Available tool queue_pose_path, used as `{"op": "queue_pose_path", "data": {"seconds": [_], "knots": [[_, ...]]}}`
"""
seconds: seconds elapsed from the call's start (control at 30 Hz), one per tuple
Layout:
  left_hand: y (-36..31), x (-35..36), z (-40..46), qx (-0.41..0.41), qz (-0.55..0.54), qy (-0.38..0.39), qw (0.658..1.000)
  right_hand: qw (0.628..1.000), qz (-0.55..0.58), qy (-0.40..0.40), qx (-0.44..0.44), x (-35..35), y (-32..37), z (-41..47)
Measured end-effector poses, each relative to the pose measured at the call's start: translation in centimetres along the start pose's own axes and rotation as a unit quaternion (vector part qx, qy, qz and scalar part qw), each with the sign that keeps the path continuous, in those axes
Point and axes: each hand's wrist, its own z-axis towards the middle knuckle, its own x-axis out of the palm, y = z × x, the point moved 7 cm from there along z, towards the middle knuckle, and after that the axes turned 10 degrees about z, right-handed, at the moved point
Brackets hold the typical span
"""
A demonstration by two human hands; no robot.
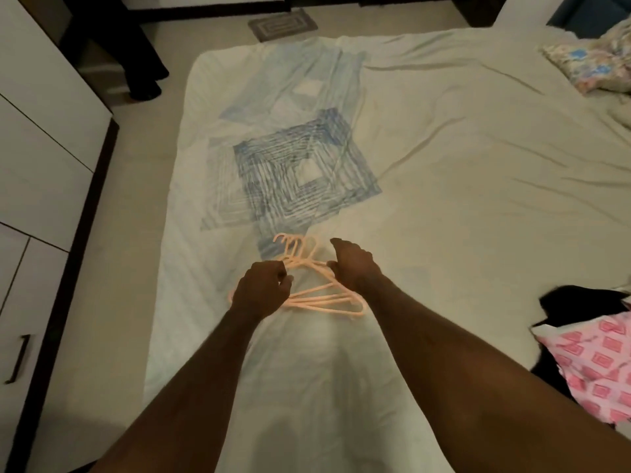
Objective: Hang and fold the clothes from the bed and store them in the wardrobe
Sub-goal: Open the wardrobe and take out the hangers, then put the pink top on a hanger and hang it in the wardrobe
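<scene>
Below us the bed (444, 148) fills most of the view, its pale sheet creased, with a blue square-pattern print up its left half. We use the bed as our landmark. Off its left edge stands the white wardrobe (37, 172), doors closed, a dark handle low on the nearest door. Beyond the far left corner of the bed a dark garment (116, 56) hangs down to the floor, and past the far end lies a small grey mat (282, 26). On the bed's far right corner sits a floral pillow (594, 63). At the bed's near right edge we see the clothes: a pink patterned garment (594, 363) lying over a black one (580, 302).

Both our forearms reach out over the near middle of the bed. Our left hand (263, 291) is knuckles-up, fingers curled, and appears to grip the left side of a bunch of peach hangers (324, 298). Our right hand (351, 268) is beside it, bent at the wrist, thumb pointing away, fingers curved down onto the hangers' upper arms; whether they close round them we cannot tell. The hangers rest on the sheet between and under the two hands, hooks pointing toward the far end of the bed.
</scene>
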Motion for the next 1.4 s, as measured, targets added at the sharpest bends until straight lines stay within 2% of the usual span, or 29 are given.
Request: {"op": "queue_pose_path", "data": {"seconds": [0.1, 0.27, 0.6, 0.83, 0.97, 1.1, 1.27, 1.4], "knots": [[-1.3, 1.0, 0.7, 0.021, -0.010, 0.012, 1.000, 1.000, 0.001, -0.012, -0.028, 0.9, -0.3, -0.9], [-5.8, 1.8, 0.7, 0.061, -0.022, 0.013, 0.998, 0.996, 0.043, -0.075, -0.031, -0.9, -1.8, -4.7], [-22.3, 5.2, -1.3, 0.185, 0.001, 0.048, 0.982, 0.982, 0.061, -0.171, 0.052, -8.9, -11.5, -15.0], [-36.1, 11.0, -5.0, 0.270, 0.003, 0.095, 0.958, 0.960, 0.076, -0.230, 0.142, -13.3, -23.0, -24.2], [-44.0, 15.0, -7.4, 0.318, -0.006, 0.121, 0.940, 0.934, 0.103, -0.266, 0.216, -14.7, -30.9, -29.7], [-53.1, 19.5, -9.0, 0.368, 0.003, 0.138, 0.920, 0.906, 0.142, -0.266, 0.298, -16.0, -40.4, -34.1], [-63.6, 24.5, -9.0, 0.382, 0.007, 0.162, 0.910, 0.894, 0.172, -0.270, 0.315, -18.4, -51.1, -36.7], [-69.5, 28.4, -8.3, 0.362, -0.014, 0.189, 0.913, 0.883, 0.177, -0.281, 0.333, -20.3, -58.5, -37.8]]}}
